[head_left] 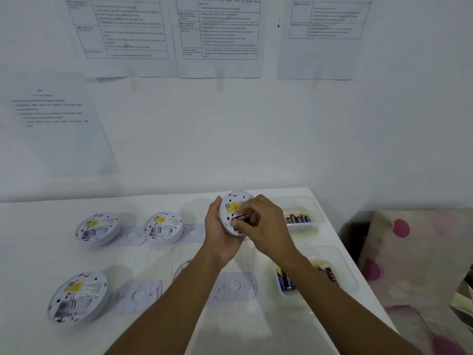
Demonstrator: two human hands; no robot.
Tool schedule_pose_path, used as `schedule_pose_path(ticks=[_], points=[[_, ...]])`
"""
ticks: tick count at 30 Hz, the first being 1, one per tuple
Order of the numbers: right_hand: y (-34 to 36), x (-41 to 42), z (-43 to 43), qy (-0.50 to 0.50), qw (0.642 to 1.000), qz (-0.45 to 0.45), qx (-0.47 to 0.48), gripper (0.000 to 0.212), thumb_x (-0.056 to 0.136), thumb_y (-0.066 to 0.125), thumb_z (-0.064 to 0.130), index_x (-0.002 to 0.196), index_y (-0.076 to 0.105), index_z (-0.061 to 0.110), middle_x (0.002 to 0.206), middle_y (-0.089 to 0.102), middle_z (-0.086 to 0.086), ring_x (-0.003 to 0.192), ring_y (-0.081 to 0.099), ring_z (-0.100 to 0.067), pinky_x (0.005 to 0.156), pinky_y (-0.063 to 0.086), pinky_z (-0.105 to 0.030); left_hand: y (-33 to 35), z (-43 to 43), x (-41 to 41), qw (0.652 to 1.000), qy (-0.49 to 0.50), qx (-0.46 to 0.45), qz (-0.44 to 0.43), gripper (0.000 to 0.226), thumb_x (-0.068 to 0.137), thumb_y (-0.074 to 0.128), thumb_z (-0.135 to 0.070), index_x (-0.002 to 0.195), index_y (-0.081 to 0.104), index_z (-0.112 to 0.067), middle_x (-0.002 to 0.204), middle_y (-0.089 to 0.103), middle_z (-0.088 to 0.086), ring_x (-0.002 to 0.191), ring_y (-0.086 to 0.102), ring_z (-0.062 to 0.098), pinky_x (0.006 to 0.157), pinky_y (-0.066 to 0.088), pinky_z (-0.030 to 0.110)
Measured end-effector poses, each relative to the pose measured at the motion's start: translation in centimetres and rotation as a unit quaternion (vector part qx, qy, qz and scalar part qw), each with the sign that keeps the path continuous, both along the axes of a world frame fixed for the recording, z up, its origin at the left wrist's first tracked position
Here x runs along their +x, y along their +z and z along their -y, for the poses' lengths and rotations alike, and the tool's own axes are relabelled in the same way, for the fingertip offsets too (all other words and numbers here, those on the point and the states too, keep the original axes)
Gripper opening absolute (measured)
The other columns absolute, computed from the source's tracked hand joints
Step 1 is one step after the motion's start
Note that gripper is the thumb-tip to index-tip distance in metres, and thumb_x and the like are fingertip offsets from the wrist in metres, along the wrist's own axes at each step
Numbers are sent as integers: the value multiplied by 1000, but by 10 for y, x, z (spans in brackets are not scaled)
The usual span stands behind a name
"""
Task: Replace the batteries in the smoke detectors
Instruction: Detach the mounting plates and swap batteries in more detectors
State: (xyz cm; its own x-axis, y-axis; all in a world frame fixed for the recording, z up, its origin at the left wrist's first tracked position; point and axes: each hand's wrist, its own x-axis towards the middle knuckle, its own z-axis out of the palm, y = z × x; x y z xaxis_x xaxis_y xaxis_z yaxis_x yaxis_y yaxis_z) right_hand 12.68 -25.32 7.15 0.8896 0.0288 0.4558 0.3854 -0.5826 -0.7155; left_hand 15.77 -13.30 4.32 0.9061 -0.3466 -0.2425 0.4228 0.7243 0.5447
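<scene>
Only the arms and hands of the person showed. The left forearm (174, 308) and right forearm (345, 303) were both bare along their whole visible length, uncovered skin running from the lower edge of the view up to the wrists, each arm slim and tapering toward the wrist. The left hand (220, 234) and right hand (266, 226) were bare as well, fingers slender, the knuckles on the back of the right one standing out; nails too blurred to read.

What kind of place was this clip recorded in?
Probably a staged training or work bench: printed sheets taped to the wall, smoke detectors laid out in rows on a white table, and clear trays of batteries.
</scene>
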Motion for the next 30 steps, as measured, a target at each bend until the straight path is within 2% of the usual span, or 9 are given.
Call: schedule_pose_path(ticks=[3, 8, 11, 13, 15, 18, 22, 26, 30], points=[[5, 2, 0, -54, 997, -60, 13, 42, 63, 86, 33, 91, 54, 26, 91, 46, 9, 83, 48, 7, 62, 37, -14, 0, -3, -1, 1000, 7, -9, 2, 52, 95, 41, -48, 116, 68, -8, 115, 67, 18, 106, 61, 31, 109, 36, 45], [5, 5, -4, -46, 994, -101, 11, 53, 62, 86, 37, 96, 48, 23, 91, 42, 9, 81, 44, 5, 61, 36, -18, -2, -12, -2, 1000, 13, -23, 3, 50, 94, 43, -46, 108, 74, -10, 119, 66, 19, 107, 62, 32, 110, 36, 47], [2, 12, 4, -26, 994, -95, 48, 36, 76, 78, 34, 94, 51, 19, 83, 48, 6, 67, 42, -5, 60, 37, -21, 3, -22, 1, 999, 33, -22, 9, 52, 95, 43, -47, 122, 66, -8, 131, 60, 24, 118, 56, 36, 112, 35, 50], [-1, 19, 14, -30, 993, -102, 44, 18, 85, 70, 22, 93, 55, 16, 79, 55, 5, 62, 48, -8, 60, 40, -19, 4, -35, 5, 998, 61, -29, 14, 53, 96, 42, -48, 128, 60, -9, 137, 56, 23, 128, 51, 38, 114, 32, 52], [-7, 26, 21, -15, 992, -126, -26, 10, 88, 67, 13, 94, 59, 16, 81, 60, 5, 63, 55, -6, 58, 45, -16, 3, -48, 10, 996, 84, -36, 15, 52, 96, 42, -48, 128, 60, -11, 139, 54, 22, 132, 47, 38, 113, 34, 53], [-22, 39, 19, 39, 975, -165, -147, 16, 85, 68, 10, 98, 64, 18, 95, 66, 2, 76, 62, -10, 70, 55, -30, -3, -63, 14, 995, 92, -35, 9, 52, 96, 42, -49, 129, 59, -12, 140, 54, 21, 132, 47, 38, 108, 39, 51], [-37, 55, 4, 101, 920, -194, -326, 37, 84, 68, 14, 120, 59, 16, 120, 63, -8, 104, 59, -23, 80, 49, -31, -7, -78, 15, 996, 85, -36, 4, 57, 96, 41, -50, 136, 55, -12, 137, 56, 21, 128, 51, 38, 104, 41, 51], [-40, 65, -8, 88, 889, -241, -378, 59, 80, 76, 19, 132, 50, 18, 127, 55, -13, 106, 59, -29, 77, 46, -30, -10, -89, 17, 996, 77, -42, 3, 56, 96, 41, -50, 134, 55, -11, 129, 61, 21, 123, 53, 37, 98, 44, 50], [-37, 71, -9, 75, 882, -242, -397, 60, 78, 78, 25, 130, 51, 18, 125, 55, -13, 105, 58, -30, 72, 40, -27, -13, -95, 21, 996, 75, -38, -2, 58, 95, 42, -50, 136, 54, -11, 132, 59, 22, 123, 54, 37, 102, 43, 51]])
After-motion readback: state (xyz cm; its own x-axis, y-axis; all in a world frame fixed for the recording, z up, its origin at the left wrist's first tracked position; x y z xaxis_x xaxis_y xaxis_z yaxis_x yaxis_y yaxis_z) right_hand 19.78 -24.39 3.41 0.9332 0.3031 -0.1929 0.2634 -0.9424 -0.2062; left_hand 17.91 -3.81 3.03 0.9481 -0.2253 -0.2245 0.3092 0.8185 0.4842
